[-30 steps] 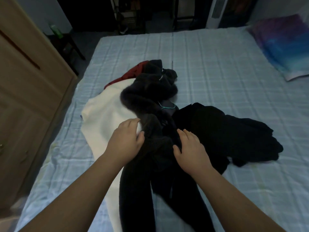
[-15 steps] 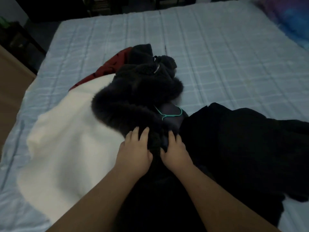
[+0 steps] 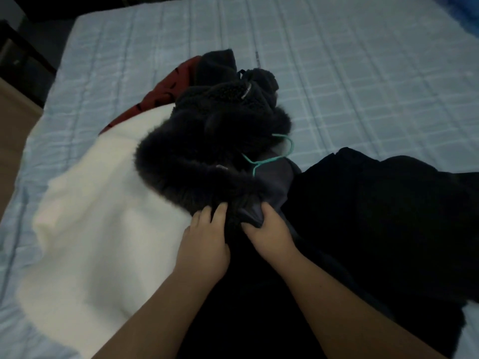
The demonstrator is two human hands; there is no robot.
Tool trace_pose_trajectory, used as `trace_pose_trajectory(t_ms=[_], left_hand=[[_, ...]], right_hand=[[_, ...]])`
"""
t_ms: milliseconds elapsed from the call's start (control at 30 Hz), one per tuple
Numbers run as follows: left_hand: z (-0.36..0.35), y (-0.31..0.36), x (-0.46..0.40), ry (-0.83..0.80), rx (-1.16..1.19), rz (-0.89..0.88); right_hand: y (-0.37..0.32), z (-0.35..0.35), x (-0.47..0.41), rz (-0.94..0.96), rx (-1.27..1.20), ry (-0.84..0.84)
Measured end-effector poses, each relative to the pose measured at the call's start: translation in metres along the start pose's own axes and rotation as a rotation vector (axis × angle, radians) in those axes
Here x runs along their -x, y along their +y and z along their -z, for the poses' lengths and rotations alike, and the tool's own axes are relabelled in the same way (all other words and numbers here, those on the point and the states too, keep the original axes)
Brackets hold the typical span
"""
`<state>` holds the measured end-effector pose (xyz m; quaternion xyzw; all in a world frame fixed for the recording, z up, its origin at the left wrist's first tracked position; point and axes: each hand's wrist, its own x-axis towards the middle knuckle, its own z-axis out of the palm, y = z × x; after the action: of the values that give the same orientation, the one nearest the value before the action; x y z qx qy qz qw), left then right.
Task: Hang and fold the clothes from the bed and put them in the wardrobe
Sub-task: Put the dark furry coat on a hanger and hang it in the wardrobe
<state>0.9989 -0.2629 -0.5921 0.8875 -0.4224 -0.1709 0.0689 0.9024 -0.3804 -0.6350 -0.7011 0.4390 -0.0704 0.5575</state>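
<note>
I use the dark fluffy fleece jacket with the zip (image 3: pixel 207 154) as my landmark; it lies heaped in the middle of the bed with the pale blue checked cover (image 3: pixel 363 73). Left of the jacket, partly under it, spreads a cream-white soft garment (image 3: pixel 103 229). Behind that, at the jacket's far left edge, a rust-red cloth with dark marks (image 3: pixel 166 92) peeks out. My left hand (image 3: pixel 204 244) rests at the jacket's near edge, its fingers (image 3: pixel 220 211) curled into the dark fabric and clamped on it. My right hand (image 3: pixel 269 229) sits just beside it, gripping a fold of the jacket's grey lining. A thin teal wire hanger (image 3: pixel 269 159) pokes from the jacket's right side. Right of the jacket lies a plain black garment (image 3: pixel 375 216), touching it.
</note>
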Motion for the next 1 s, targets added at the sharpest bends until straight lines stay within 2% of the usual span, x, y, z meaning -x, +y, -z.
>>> trace_pose_trajectory(t_ms=[133,333,500,733,900,1000], left_hand=[[0.029,0.004,0.011,0.107,0.105,-0.037],[0.086,0.024,0.048,0.242,0.16,-0.039],[0.135,0.06,0.099,0.272,0.227,-0.029],[0.189,0.103,0.185,0.316,0.362,-0.032],[0.214,0.099,0.234,0.204,0.347,0.107],[0.204,0.095,0.25,0.103,0.336,0.052]], right_hand=[[-0.022,0.008,0.014,0.114,-0.085,0.004],[-0.061,0.057,0.064,0.172,-0.091,-0.04],[-0.114,0.119,0.149,0.212,-0.175,-0.124],[-0.148,0.191,0.276,0.264,-0.213,-0.208],[-0.161,0.218,0.362,0.233,-0.273,-0.199],[-0.149,0.218,0.409,0.186,-0.288,-0.16]])
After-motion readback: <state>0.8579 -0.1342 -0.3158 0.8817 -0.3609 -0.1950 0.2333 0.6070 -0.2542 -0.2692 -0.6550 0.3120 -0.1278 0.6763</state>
